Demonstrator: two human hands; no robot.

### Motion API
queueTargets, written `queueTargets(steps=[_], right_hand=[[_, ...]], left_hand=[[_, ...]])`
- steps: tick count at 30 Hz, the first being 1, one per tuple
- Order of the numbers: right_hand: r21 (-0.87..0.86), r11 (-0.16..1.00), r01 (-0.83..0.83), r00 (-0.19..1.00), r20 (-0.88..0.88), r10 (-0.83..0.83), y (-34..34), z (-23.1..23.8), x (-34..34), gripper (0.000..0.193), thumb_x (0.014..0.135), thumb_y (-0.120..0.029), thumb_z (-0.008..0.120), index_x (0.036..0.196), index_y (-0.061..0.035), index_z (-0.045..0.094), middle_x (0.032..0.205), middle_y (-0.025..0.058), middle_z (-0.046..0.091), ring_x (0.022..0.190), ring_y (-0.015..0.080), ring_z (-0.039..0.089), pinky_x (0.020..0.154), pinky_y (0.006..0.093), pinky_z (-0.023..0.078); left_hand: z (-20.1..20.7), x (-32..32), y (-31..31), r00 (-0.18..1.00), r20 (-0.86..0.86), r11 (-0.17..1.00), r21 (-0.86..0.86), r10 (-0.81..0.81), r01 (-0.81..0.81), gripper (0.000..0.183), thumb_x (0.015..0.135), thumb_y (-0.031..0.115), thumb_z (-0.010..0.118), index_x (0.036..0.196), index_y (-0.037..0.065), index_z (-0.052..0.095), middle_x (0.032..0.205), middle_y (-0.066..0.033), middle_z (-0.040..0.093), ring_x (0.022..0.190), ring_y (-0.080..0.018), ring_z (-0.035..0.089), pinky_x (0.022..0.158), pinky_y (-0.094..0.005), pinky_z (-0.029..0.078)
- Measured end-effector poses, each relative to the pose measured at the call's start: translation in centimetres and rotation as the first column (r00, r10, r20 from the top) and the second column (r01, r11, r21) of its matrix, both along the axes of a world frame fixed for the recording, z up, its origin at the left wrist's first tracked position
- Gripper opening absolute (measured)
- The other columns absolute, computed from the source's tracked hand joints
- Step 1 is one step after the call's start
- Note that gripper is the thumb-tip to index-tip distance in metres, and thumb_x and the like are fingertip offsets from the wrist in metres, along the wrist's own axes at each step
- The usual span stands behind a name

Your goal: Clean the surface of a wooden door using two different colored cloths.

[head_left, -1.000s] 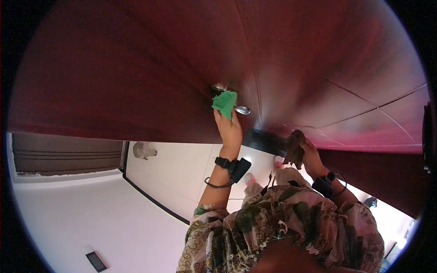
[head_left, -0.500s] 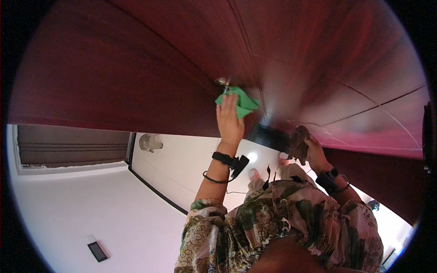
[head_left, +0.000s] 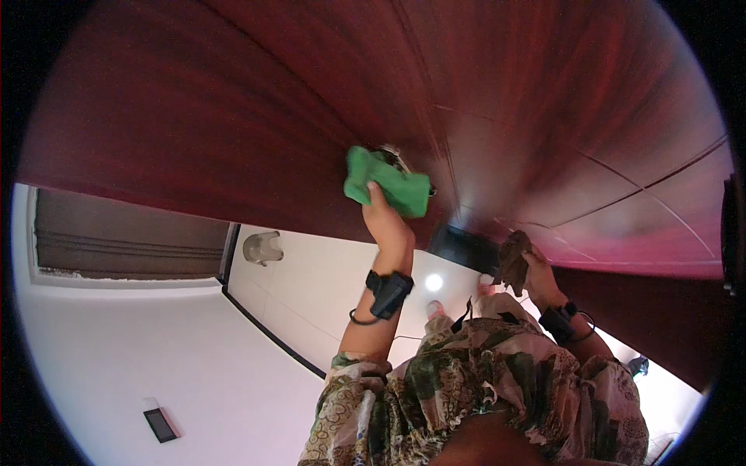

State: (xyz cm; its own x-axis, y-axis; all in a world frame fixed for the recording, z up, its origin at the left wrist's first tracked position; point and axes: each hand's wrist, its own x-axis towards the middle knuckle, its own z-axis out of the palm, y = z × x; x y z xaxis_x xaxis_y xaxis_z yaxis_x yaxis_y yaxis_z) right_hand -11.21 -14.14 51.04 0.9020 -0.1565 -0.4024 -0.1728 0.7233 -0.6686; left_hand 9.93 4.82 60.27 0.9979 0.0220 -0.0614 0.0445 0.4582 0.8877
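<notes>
My left hand [head_left: 382, 217] is closed on a green cloth [head_left: 388, 186], its thumb lying over the front and the other fingers hidden behind the fabric. The cloth is against a metal door handle [head_left: 395, 158], which it partly covers. That handle sits on a dark red wooden door [head_left: 233, 116]. Lower and to the right, my right hand [head_left: 538, 273] grips a crumpled brown cloth [head_left: 512, 260], which hangs beside the door's panelled surface. Both wrists carry black strapped devices.
A grey stool [head_left: 263, 248] stands on the pale tiled floor [head_left: 287, 283] at left. Near it are a dark curtain-like panel [head_left: 132, 237] and a white wall [head_left: 101, 357] with a dark skirting strip. A small black rectangular fixture [head_left: 162, 426] is on that wall.
My left hand has turned so its thumb now shows, and the green cloth has shifted left, bunched around the handle. My right hand keeps the brown cloth, slightly lower in view.
</notes>
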Motion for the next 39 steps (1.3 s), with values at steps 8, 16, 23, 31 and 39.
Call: queueTargets(steps=[8, 16, 23, 31, 39], right_hand=[[-0.024, 0.999, 0.035, 0.999, -0.035, -0.036, 2.3, 1.2, 1.3, 0.030, 0.093, -0.013, 0.034, 0.120, -0.0039, 0.045, 0.103, 0.0133, 0.058, 0.083, 0.0235, 0.060, 0.064, 0.0342, 0.052], [0.017, 1.000, 0.020, 0.997, -0.080, -0.019, 1.5, -0.1, 1.4, 0.033, 0.094, -0.013, 0.034, 0.124, -0.0045, 0.042, 0.107, 0.0129, 0.058, 0.089, 0.0241, 0.059, 0.073, 0.0363, 0.052], [-0.025, 0.996, -0.086, 0.993, -0.082, 0.083, 2.3, 1.7, 2.3, 0.034, 0.093, -0.013, 0.038, 0.125, -0.0039, 0.042, 0.117, 0.0120, 0.053, 0.100, 0.0250, 0.056, 0.083, 0.0385, 0.050], [0.033, 0.989, -0.146, 0.988, -0.041, 0.147, 1.4, 0.1, 1.9, 0.036, 0.091, -0.016, 0.038, 0.126, -0.0054, 0.042, 0.112, 0.0115, 0.055, 0.096, 0.0268, 0.057, 0.082, 0.0408, 0.050], [-0.027, 0.990, -0.137, 0.981, -0.146, 0.131, 2.3, 0.0, 2.0, 0.034, 0.091, -0.024, 0.044, 0.120, -0.0065, 0.048, 0.107, 0.0080, 0.058, 0.091, 0.0216, 0.058, 0.078, 0.0368, 0.050]], left_hand=[[-4.5, 3.7, -0.6, 0.967, 0.255, 0.758, 0.630, 0.003, -0.169, 0.034, 0.095, 0.017, 0.046, 0.123, -0.003, 0.042, 0.108, -0.0118, 0.055, 0.092, -0.0189, 0.051, 0.083, -0.0305, 0.041], [-3.9, -1.2, 3.5, 0.967, -0.255, 0.976, -0.209, -0.004, -0.051, 0.035, 0.097, 0.025, 0.040, 0.124, 0.004, 0.044, 0.119, -0.0104, 0.052, 0.107, -0.0228, 0.053, 0.093, -0.0371, 0.042], [-2.3, 1.0, 0.6, 0.932, -0.361, 0.831, -0.530, -0.040, -0.170, 0.023, 0.096, 0.027, 0.043, 0.108, 0.009, 0.050, 0.102, -0.0037, 0.059, 0.089, -0.0209, 0.058, 0.080, -0.0362, 0.047], [-6.0, -4.1, 2.4, 0.908, -0.360, 0.815, -0.578, -0.217, -0.034, 0.029, 0.095, 0.018, 0.045, 0.120, 0.005, 0.045, 0.116, -0.0093, 0.054, 0.102, -0.0240, 0.055, 0.089, -0.0373, 0.045], [-12.4, 2.8, 1.3, 0.954, 0.263, 0.766, 0.580, 0.146, -0.277, 0.031, 0.092, 0.012, 0.047, 0.117, -0.006, 0.047, 0.117, -0.0180, 0.050, 0.107, -0.0317, 0.048, 0.093, -0.0334, 0.035]])
